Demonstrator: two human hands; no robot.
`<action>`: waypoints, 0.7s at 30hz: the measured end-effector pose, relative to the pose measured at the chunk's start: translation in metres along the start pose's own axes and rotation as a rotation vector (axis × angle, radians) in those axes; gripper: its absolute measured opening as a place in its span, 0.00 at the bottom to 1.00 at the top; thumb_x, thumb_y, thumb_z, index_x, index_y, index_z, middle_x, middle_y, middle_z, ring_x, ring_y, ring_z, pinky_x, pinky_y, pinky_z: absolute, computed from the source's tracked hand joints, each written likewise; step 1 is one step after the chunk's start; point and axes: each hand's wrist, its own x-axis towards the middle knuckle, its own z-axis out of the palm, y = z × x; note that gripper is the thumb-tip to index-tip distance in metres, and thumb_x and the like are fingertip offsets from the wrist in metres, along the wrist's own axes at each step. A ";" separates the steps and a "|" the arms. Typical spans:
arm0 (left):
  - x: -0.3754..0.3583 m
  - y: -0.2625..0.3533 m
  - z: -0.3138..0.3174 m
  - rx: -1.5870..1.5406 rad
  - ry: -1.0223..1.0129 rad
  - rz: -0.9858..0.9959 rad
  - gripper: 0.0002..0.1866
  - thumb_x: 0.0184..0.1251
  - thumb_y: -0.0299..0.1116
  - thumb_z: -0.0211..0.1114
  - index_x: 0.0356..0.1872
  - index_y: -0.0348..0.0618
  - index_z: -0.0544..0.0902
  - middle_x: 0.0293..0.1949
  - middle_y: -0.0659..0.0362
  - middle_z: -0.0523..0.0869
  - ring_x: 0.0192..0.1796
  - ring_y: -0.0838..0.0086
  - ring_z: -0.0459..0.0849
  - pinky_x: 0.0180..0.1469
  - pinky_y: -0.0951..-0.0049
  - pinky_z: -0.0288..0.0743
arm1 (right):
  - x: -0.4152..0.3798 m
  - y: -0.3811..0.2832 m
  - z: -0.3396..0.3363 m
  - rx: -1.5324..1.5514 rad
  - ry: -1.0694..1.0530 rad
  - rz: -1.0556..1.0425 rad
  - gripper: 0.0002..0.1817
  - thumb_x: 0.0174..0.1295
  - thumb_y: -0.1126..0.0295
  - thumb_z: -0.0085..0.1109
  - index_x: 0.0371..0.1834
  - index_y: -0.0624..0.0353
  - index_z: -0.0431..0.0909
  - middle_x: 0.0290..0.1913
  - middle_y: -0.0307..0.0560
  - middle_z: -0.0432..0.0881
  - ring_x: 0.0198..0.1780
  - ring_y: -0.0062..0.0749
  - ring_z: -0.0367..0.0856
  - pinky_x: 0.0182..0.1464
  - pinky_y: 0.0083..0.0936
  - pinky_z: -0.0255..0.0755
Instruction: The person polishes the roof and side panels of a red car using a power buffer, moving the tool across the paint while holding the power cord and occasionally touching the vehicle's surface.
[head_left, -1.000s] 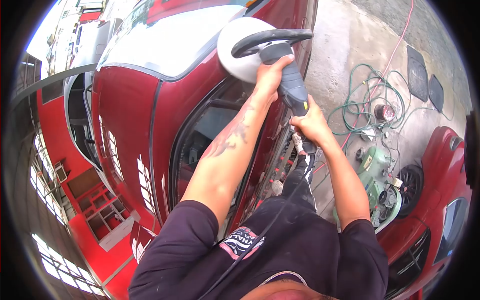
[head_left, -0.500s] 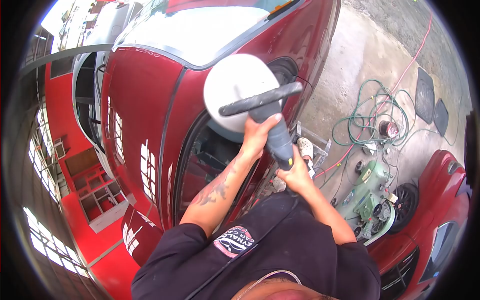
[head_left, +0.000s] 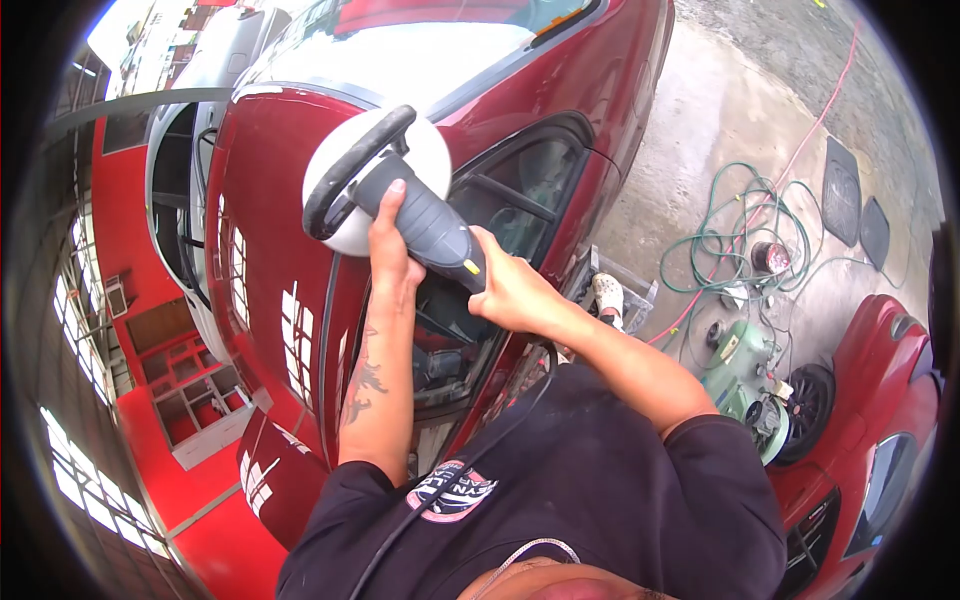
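Observation:
A grey and black polisher (head_left: 425,215) with a round white pad (head_left: 430,150) lies over the edge of the dark red car's roof (head_left: 275,170), near the windshield pillar. My left hand (head_left: 392,240) grips the tool's body just behind its black side handle (head_left: 355,165), thumb along the top. Around the rear end of the body, by the yellow mark, my right hand (head_left: 505,285) is closed. A black cord (head_left: 440,500) runs from there down across my dark shirt. The pad's underside is hidden.
Below the roof is the car's side window (head_left: 515,200). At right, a green hose (head_left: 720,240), a pink hose (head_left: 825,115), a green compressor (head_left: 740,375) and black mats (head_left: 843,190) lie on the concrete. Another red car (head_left: 860,400) stands lower right; a step frame (head_left: 640,295) is by my feet.
The polisher has moved left, from over the front pillar and side window onto the roof edge, and its body has turned. Both hands moved left with it, still holding it.

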 end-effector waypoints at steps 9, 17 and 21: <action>-0.107 -0.059 -0.013 -0.125 0.123 -0.099 0.30 0.69 0.46 0.74 0.62 0.38 0.75 0.46 0.55 0.85 0.45 0.65 0.88 0.51 0.59 0.86 | -0.081 0.013 -0.013 -0.104 -0.220 0.157 0.50 0.54 0.75 0.64 0.81 0.53 0.47 0.45 0.70 0.86 0.53 0.68 0.85 0.55 0.56 0.77; -0.063 -0.047 0.005 -0.062 -0.009 -0.086 0.29 0.70 0.55 0.68 0.54 0.38 0.79 0.41 0.49 0.88 0.44 0.58 0.90 0.52 0.56 0.85 | -0.062 -0.001 -0.020 -0.153 -0.096 0.139 0.52 0.53 0.75 0.64 0.81 0.62 0.45 0.46 0.73 0.85 0.52 0.70 0.85 0.56 0.55 0.78; -0.014 -0.023 0.013 -0.105 -0.124 -0.076 0.27 0.68 0.52 0.73 0.55 0.40 0.79 0.41 0.56 0.87 0.40 0.68 0.89 0.47 0.63 0.86 | -0.025 -0.010 -0.025 -0.141 -0.014 0.086 0.51 0.54 0.75 0.63 0.81 0.66 0.46 0.47 0.73 0.85 0.52 0.69 0.85 0.56 0.55 0.78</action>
